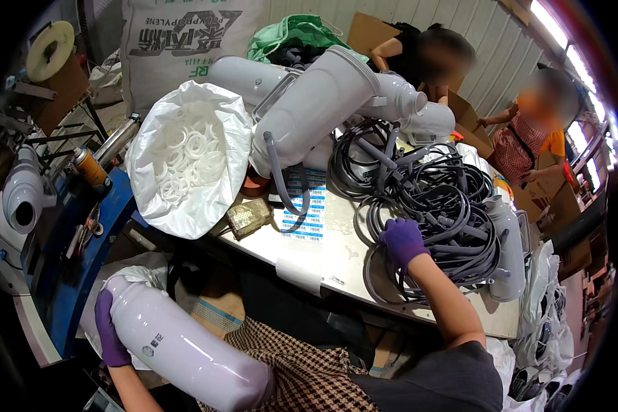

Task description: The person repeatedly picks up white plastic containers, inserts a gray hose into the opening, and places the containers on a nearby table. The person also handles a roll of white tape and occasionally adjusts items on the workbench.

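Observation:
My left hand (108,329), in a purple glove, is closed around the neck end of a pale grey plastic canister (185,343), which lies tilted across my lap. A small dark mark is printed on its side. My right hand (403,242), also gloved in purple, reaches over the table to the near left edge of a tangled pile of dark grey hoses (453,220). Its fingers curl on a hose there, though their tips are partly hidden. A white bag (141,199) of translucent plastic rings stands left of the pile.
Grey canisters (316,103) are heaped at the table's back, and another (507,254) lies at the right. A taped block (249,218) and a blue-and-white label sheet (303,206) lie near the front edge. Left is a blue bench (89,254). Two people work beyond.

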Demonstrator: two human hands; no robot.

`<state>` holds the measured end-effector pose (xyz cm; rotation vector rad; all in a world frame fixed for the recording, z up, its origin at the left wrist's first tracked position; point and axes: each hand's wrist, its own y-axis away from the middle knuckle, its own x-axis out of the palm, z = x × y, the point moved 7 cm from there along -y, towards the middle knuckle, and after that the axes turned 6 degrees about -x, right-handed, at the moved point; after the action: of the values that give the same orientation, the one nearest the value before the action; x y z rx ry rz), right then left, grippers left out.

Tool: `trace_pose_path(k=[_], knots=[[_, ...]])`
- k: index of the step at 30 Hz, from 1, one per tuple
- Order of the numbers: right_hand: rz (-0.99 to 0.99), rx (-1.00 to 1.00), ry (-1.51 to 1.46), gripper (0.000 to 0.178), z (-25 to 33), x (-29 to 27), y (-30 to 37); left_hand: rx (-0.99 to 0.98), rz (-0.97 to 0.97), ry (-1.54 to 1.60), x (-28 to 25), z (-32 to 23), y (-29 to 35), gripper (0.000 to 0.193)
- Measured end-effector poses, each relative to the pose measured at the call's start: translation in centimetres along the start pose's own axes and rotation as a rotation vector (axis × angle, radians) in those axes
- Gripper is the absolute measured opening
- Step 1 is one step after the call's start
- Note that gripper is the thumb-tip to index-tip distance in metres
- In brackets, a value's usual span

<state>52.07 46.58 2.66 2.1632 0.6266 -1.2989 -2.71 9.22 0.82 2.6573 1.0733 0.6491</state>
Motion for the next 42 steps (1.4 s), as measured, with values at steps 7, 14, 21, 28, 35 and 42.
trace_pose_path(k=[7, 14, 21, 28, 35, 42], knots=[[-1.205, 0.361, -0.581, 0.023, -16.9, 0.3, 1.1, 0.188, -0.042, -0.218, -0.4, -1.6, -1.0, 0.045], [-0.675, -0.209, -2.776, 0.017, 6.5, -12.9, -7.0, 0.023, 0.134, 0.127, 1.9, -0.2, -0.4, 0.044], [0.058, -0.531, -2.711, 0.011, 35.9, -26.9, -7.8, 0.272, 0.219, 0.01, 4.7, -5.0, 4.9, 0.049], [0.62, -0.877, -2.683, 0.025, 42.5, -29.2, -8.0, 0.429, 0.178, -0.143, 2.7, -7.4, 9.5, 0.062], [-0.833, -1.36, -1.65, 0.02, 37.4, -34.0, -4.3, 0.481, 0.226, -0.195, 4.7, -7.5, 8.1, 0.072], [-1.603, -1.95, -0.89, 0.017, 35.5, -33.0, 5.4, 0.336, 0.389, 0.052, 6.1, -6.3, 7.1, 0.078]])
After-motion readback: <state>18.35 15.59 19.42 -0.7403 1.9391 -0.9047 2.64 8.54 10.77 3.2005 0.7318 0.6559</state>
